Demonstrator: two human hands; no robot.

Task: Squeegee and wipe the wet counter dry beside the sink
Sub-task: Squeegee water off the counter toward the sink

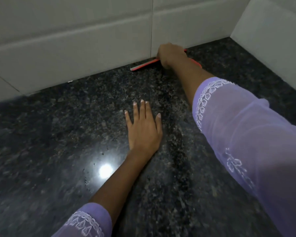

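Observation:
A dark speckled granite counter (75, 134) fills the view. My right hand (171, 54) reaches to the back of it and grips a red squeegee (143, 65), whose blade lies along the foot of the white tiled wall. Most of the squeegee's handle is hidden under that hand. My left hand (143, 129) lies flat on the counter in the middle, fingers spread, holding nothing. A few water droplets (94, 164) sit on the stone near a bright lamp reflection.
White wall tiles (75, 40) run along the back of the counter and meet a side wall (272, 23) at the far right corner. Both forearms wear lilac sleeves with white embroidery.

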